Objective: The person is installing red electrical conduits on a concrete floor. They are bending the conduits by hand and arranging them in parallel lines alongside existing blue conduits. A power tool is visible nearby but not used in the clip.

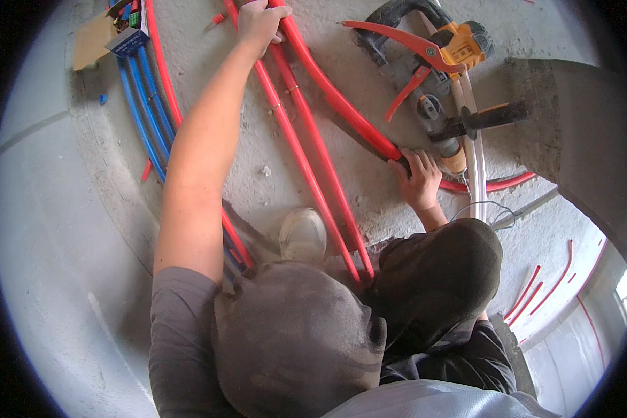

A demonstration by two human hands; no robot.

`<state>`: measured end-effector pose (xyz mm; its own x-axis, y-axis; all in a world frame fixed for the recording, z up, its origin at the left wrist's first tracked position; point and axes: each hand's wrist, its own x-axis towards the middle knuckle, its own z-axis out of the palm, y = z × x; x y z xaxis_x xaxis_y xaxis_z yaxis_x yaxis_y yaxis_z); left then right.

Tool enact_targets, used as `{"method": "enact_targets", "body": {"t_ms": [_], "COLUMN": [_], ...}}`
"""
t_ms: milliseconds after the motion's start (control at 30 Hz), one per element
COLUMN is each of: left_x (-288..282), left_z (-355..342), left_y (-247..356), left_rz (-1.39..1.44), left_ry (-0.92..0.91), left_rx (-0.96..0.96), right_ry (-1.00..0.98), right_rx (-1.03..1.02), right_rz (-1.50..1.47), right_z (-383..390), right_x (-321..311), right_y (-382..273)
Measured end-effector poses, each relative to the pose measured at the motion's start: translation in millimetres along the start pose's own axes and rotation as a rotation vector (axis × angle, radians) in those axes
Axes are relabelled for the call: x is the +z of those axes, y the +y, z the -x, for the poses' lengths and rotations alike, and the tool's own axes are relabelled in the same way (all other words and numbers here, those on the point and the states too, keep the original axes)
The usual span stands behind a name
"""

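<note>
My left hand point(259, 26), arm stretched far forward, is closed around a red pipe point(341, 104) near the top of the view. The pipe bends down toward the right, where my right hand point(419, 180) grips its lower part low over the concrete. Its fingers curl over the pipe, and my knee hides part of the forearm. Two more red pipes point(306, 157) run side by side on the floor, left of the held one. Beyond my right hand another red length point(498, 185) shows; I cannot tell whether it is the same pipe.
A rotary hammer drill point(432, 104) lies on the right, with a red-handled pipe cutter point(425, 52) on top. White pipes point(475, 157) pass beneath it. Blue pipes point(146, 104) run along the left, below an open box point(127, 40) of fittings. My shoe point(303, 235) stands beside the pipes.
</note>
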<state>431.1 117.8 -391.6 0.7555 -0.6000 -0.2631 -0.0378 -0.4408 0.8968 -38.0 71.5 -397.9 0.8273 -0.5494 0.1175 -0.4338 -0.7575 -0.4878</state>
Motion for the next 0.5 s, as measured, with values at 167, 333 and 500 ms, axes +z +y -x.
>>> {"method": "enact_targets", "body": {"t_ms": [167,333,500], "left_x": [-2.9,5.2,5.5], "left_z": [-8.8,-0.7,1.2], "left_y": [-12.0,3.7,5.6], "left_rz": [-0.009,-0.066,-0.002], "left_ry": [0.048,0.067,0.064], "left_rx": [-0.011,-0.048,-0.031], "right_ry": [-0.012,-0.015,-0.106], "right_rx": [-0.007,0.066,0.155], "right_rz": [0.064,0.062,0.059], "right_z": [-1.9,-1.6,-9.7], "right_x": [3.5,2.6,-3.9], "right_y": [-6.1,-8.4,-18.1]}}
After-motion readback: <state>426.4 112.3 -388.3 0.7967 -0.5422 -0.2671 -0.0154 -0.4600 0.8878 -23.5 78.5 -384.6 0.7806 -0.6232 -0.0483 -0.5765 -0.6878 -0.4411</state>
